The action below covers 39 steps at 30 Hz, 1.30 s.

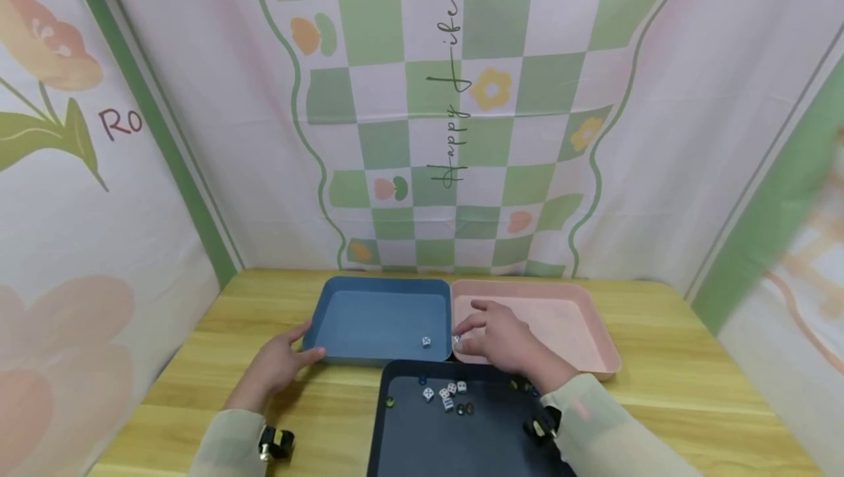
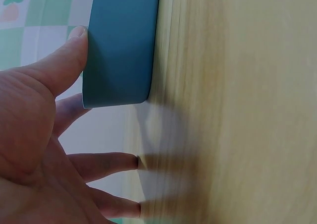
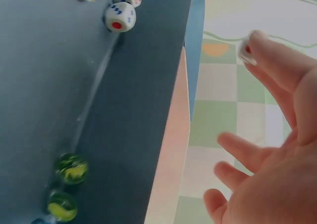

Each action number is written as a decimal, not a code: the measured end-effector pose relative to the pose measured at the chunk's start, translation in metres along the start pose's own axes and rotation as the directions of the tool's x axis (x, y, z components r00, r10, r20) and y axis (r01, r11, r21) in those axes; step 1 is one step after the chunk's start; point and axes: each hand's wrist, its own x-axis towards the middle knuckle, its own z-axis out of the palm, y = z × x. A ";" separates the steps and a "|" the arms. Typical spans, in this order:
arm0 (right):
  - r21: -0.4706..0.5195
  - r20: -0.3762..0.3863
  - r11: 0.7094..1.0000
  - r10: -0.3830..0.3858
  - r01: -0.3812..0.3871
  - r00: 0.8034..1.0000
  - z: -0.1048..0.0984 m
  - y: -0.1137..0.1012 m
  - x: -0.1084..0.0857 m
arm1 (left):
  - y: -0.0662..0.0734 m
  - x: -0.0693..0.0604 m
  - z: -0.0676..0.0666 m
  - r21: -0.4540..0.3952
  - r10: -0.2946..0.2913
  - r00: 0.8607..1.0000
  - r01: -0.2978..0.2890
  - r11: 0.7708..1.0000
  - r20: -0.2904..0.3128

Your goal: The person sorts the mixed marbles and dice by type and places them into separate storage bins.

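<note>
My right hand (image 1: 504,338) pinches a white die (image 3: 247,52) between thumb and index finger, its other fingers spread, above the line where the blue tray (image 1: 379,316) and pink tray (image 1: 560,316) meet. One white die (image 1: 426,342) lies in the blue tray, near its front right corner. With fingers extended and apart, my left hand (image 1: 277,363) touches the blue tray's front left corner, thumb at the rim (image 2: 85,85). Inside the dark tray (image 1: 422,448) several white dice (image 3: 120,17) lie near the far wall, with green-yellow glass marbles (image 3: 72,169) among the things there.
All three trays stand on a wooden table (image 1: 316,418), the dark one nearest me, in front of the other two. My right forearm (image 1: 606,426) crosses the dark tray's right side. Behind the table hangs a patterned cloth (image 1: 435,132), with cloth at both sides.
</note>
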 end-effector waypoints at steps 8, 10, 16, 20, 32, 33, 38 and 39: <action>0.067 -0.081 0.997 -0.029 0.034 0.996 -0.001 -0.006 0.021 | 0.000 0.000 0.000 -0.017 -0.011 1.000 0.011 1.000 0.003; 0.079 -0.078 0.997 -0.019 0.025 0.997 0.000 -0.007 0.025 | 0.000 0.000 0.000 -0.024 -0.018 1.000 0.019 1.000 0.004; 0.093 -0.086 0.996 0.016 -0.008 0.996 0.007 -0.013 0.036 | 0.000 0.001 0.000 -0.013 -0.011 1.000 0.011 1.000 0.003; 0.072 -0.082 0.997 0.041 -0.035 0.996 0.010 -0.018 0.045 | 0.001 0.000 -0.001 -0.008 -0.007 1.000 0.007 1.000 0.006; -0.004 -0.090 0.996 0.086 -0.087 0.992 0.020 -0.026 0.060 | 0.002 0.000 -0.002 -0.008 -0.004 1.000 0.004 1.000 0.015; -0.003 -0.091 0.996 0.087 -0.088 0.992 0.021 -0.026 0.061 | 0.002 0.001 -0.002 -0.008 -0.006 1.000 0.006 1.000 0.015; 0.001 -0.084 0.995 0.099 -0.099 0.992 0.025 -0.023 0.063 | 0.000 0.001 -0.002 -0.005 -0.011 1.000 0.011 1.000 0.016; 0.002 -0.080 0.995 0.101 -0.101 0.992 0.025 -0.022 0.063 | 0.000 0.002 -0.002 -0.004 -0.011 1.000 0.011 1.000 0.017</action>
